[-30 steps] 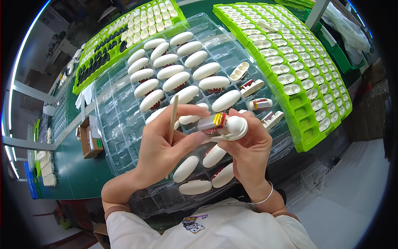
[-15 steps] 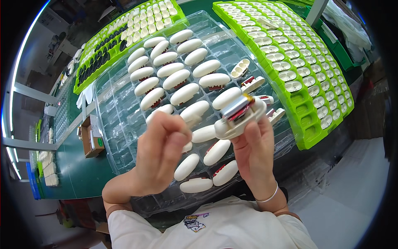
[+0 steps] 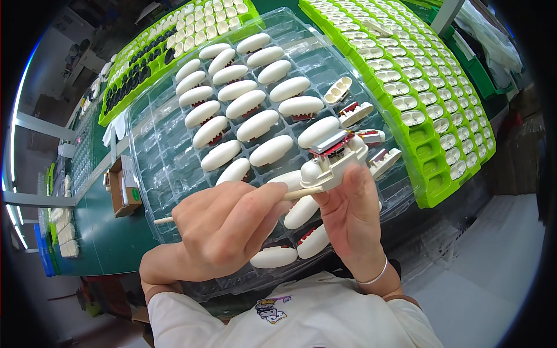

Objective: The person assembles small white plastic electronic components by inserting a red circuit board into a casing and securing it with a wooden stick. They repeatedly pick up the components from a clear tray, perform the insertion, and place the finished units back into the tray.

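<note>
My right hand (image 3: 355, 217) grips an open white plastic housing (image 3: 332, 176) with a silver block and a red circuit board in it. In my left hand (image 3: 229, 226) a thin wooden stick (image 3: 301, 194) is pinched, its right end against the lower left part of the housing, its other end poking out past the knuckles. Below and around both hands lies a clear plastic tray (image 3: 159, 145) with several white oval units (image 3: 271, 151), some showing red edges. Beside my right hand, several open white shells (image 3: 385, 163) rest in the tray.
At the right stands a bright green tray (image 3: 432, 200) with rows of white oval shells. Another green tray (image 3: 104, 119) at the far left holds white and black parts. An open cardboard box (image 3: 125, 197) sits on the green table (image 3: 104, 243) to the left.
My left hand has turned and come right, bringing the wooden stick against the housing. The housing has tilted slightly in my right hand.
</note>
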Available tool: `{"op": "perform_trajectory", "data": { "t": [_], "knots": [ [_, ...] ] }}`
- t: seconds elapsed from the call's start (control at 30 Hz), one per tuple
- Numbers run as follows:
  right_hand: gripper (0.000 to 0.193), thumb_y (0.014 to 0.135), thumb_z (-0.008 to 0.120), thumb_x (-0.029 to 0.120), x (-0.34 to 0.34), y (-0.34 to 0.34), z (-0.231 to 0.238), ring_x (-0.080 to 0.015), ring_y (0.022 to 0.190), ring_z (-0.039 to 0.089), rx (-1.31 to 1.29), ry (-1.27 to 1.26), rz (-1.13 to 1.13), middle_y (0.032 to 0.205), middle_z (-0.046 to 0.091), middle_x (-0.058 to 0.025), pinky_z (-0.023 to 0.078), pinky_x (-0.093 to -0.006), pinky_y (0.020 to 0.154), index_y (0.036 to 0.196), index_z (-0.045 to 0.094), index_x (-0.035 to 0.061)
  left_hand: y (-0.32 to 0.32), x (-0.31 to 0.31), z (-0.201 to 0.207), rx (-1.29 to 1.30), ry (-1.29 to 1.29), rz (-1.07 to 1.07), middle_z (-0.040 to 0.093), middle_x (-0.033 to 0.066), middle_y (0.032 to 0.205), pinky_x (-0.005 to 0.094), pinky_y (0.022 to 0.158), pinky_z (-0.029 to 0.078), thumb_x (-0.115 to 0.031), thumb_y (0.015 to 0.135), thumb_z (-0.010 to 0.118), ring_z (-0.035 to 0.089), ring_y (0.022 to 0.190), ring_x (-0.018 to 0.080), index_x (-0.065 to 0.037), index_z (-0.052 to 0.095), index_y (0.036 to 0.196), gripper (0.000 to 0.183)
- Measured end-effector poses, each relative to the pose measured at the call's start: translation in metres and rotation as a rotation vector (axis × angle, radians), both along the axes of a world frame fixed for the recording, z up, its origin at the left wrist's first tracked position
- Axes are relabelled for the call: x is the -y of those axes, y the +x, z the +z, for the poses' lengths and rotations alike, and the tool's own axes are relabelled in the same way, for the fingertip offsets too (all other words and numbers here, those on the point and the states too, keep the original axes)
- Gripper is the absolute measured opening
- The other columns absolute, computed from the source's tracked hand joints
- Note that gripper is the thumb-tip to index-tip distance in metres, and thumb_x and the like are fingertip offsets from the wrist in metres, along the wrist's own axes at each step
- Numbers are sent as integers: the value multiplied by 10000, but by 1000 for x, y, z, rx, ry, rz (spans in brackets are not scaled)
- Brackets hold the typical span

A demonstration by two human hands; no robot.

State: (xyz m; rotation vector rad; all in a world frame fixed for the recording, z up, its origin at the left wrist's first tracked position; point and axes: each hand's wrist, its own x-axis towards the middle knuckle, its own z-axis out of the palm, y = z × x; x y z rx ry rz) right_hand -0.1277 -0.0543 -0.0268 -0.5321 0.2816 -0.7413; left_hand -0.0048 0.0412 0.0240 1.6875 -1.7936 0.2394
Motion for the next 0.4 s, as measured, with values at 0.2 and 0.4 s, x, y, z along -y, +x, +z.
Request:
{"op": "perform_trajectory", "data": {
  "t": [0.2,0.4],
  "knots": [
    [582,753,603,310,-2,2,-5,-253,956,539,-133,-220,-118,1068,492,-138,488,-327,791,1156,319,0,1,-1,2,67,59,33,500,61,549,253,380,337,-16,697,619,471,425,159,-9,571,843,154],
    [626,744,618,276,-5,3,-5,-290,957,534,-171,-322,-190,1103,464,-150,494,-370,776,1213,254,80,1,-3,3,116,117,51,504,64,555,257,389,350,-27,701,617,481,435,167,-29,583,860,163]
  ]
}}
